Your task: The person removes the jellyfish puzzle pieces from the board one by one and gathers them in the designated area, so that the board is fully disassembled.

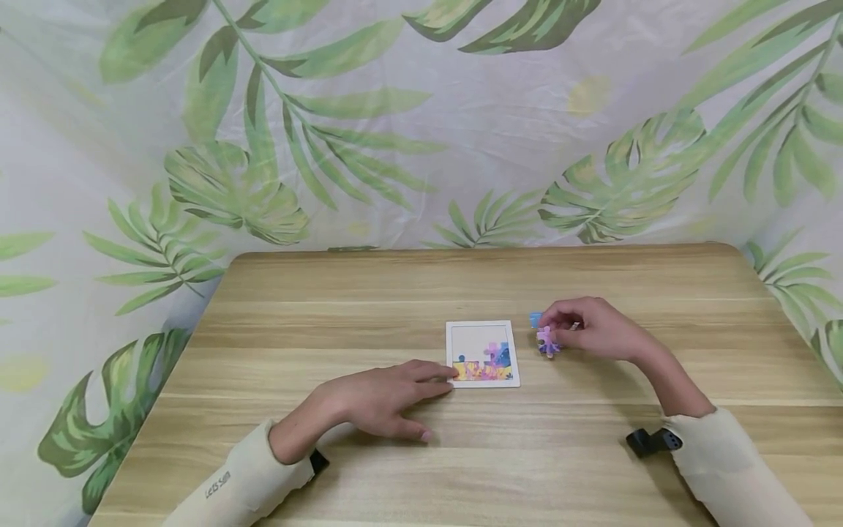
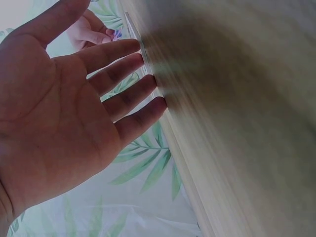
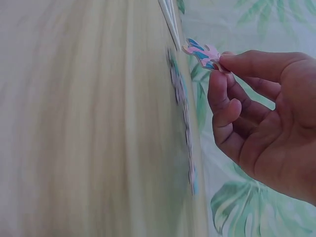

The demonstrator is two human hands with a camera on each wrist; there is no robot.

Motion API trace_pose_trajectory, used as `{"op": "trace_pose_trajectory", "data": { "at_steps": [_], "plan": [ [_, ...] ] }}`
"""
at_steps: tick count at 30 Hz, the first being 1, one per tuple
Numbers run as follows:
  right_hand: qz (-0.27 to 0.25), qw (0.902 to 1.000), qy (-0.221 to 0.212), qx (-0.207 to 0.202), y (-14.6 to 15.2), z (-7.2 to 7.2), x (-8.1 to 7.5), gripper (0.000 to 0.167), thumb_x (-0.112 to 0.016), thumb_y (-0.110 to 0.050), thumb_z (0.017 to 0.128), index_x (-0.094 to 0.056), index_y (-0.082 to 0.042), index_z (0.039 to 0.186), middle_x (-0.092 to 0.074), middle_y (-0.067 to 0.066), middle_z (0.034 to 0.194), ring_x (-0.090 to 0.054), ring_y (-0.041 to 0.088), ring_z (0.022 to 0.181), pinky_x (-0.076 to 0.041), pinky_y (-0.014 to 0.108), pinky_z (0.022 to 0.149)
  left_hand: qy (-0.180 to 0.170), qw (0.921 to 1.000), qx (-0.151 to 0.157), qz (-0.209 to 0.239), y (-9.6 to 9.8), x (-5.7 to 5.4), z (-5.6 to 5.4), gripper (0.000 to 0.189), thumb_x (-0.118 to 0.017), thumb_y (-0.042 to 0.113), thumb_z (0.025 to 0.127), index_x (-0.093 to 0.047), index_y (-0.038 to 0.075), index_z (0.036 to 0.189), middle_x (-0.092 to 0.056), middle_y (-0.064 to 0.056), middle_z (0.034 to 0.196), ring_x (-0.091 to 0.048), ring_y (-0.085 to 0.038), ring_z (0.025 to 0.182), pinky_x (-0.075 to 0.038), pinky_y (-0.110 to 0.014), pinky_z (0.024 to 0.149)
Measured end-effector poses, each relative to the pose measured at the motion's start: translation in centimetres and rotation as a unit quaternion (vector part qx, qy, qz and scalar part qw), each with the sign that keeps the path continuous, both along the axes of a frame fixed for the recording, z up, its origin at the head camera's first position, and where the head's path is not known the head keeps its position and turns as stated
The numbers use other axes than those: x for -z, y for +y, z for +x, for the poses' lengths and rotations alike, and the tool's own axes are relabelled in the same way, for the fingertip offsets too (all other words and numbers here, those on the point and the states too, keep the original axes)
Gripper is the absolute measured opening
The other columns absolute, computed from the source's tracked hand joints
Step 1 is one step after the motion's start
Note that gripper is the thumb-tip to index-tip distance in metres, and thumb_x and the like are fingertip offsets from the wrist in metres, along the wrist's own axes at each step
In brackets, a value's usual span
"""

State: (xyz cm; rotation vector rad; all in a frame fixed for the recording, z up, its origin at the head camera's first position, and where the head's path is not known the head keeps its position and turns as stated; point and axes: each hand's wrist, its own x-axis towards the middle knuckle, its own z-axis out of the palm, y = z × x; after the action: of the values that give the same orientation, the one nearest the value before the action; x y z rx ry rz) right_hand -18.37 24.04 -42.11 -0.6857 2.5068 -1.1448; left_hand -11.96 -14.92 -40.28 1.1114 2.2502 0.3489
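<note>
A jigsaw puzzle tray (image 1: 482, 328) with a white border lies on the table, its lower part and right side filled with colorful pieces. My left hand (image 1: 388, 399) rests with spread, fairly straight fingers at the tray's lower left corner; its fingertips (image 2: 157, 101) touch down at the table surface. To the right of the tray, my right hand (image 1: 596, 329) pinches a pink and blue jigsaw piece (image 3: 201, 53) between thumb and forefinger, held above the table. Other loose jigsaw pieces (image 3: 186, 123) lie beneath that hand, partly hidden by it in the head view.
The wooden table (image 1: 316, 315) has rounded far corners. Behind it hangs a pale cloth (image 1: 474, 132) printed with green leaves. A blue loose piece (image 1: 536, 319) lies beyond the right fingertips. Dark wrist devices (image 1: 652, 442) sit at the sleeves.
</note>
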Motion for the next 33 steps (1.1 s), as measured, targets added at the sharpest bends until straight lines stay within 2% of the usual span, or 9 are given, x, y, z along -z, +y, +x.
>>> {"op": "trace_pose_trajectory", "data": {
  "at_steps": [8,15,33],
  "plan": [
    [0.017,0.9997,0.004,0.019,2.4,0.8,0.2,0.018,-0.071,-0.001,0.099,-0.078,-0.009,0.113,-0.073,0.002,0.097,-0.058,0.01,0.084,-0.049,0.024,0.071,-0.006,1.0,-0.003,-0.002,0.0,0.0,0.1,0.07,-0.069,0.044,0.105,-0.046,0.014,0.164,-0.026,0.005,0.179,-0.024,-0.019,0.166,-0.032,-0.045,0.132],
    [0.024,0.9993,0.002,0.028,3.7,1.0,0.4,0.016,-0.071,-0.001,0.099,-0.078,-0.007,0.113,-0.073,0.003,0.095,-0.058,0.008,0.083,-0.049,0.024,0.07,-0.008,1.0,-0.002,0.0,0.1,0.1,0.0,0.07,-0.069,0.044,0.105,-0.045,0.014,0.164,-0.027,0.005,0.179,-0.024,-0.019,0.166,-0.032,-0.045,0.131],
    [0.084,0.9955,0.03,0.032,2.8,0.1,0.9,0.015,-0.074,-0.001,0.097,-0.077,-0.009,0.108,-0.073,-0.002,0.092,-0.064,0.012,0.085,-0.053,0.023,0.074,-0.002,1.0,-0.001,-0.002,0.1,0.1,0.0,0.071,-0.069,0.045,0.105,-0.045,0.014,0.164,-0.027,0.004,0.179,-0.025,-0.02,0.165,-0.032,-0.045,0.131]
  ]
}}
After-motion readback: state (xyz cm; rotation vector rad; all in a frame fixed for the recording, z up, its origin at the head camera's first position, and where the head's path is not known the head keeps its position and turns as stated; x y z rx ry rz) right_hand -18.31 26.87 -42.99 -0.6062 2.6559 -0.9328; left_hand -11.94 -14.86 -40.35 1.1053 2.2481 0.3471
